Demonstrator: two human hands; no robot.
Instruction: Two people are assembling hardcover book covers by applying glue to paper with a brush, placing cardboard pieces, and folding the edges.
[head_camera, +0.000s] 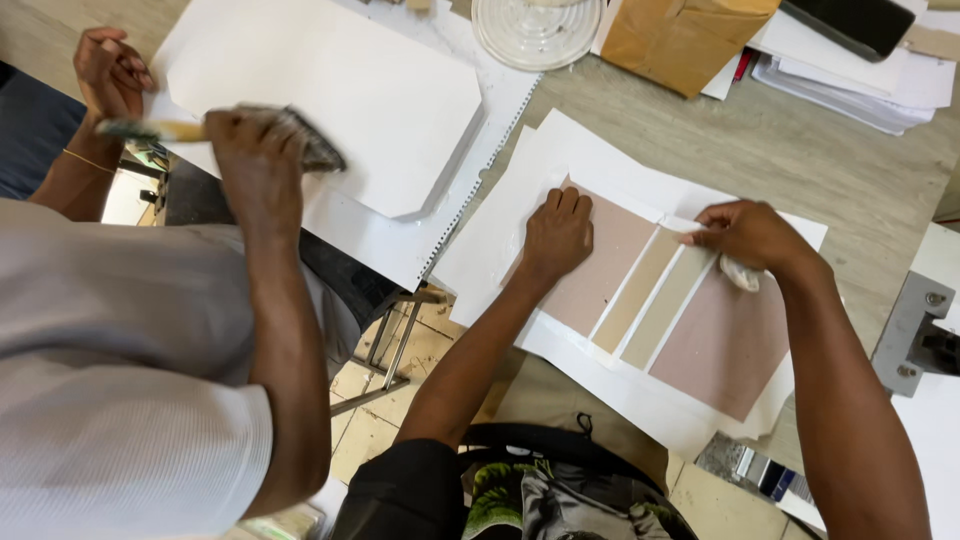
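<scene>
On the tabletop (800, 150), a pinkish board sheet (600, 270) with tan strips running diagonally is pinned beneath the flat, empty left hand (557, 235), while the right hand (745, 235), fingers closed on a white cloth (742, 274), is pressed at the strips' upper end.

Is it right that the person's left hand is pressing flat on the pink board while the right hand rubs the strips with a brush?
Not quite. In the head view the left hand does press flat on the pink board, but the right hand holds a white cloth, not a brush. The brush is in the co-worker's hand.
</scene>
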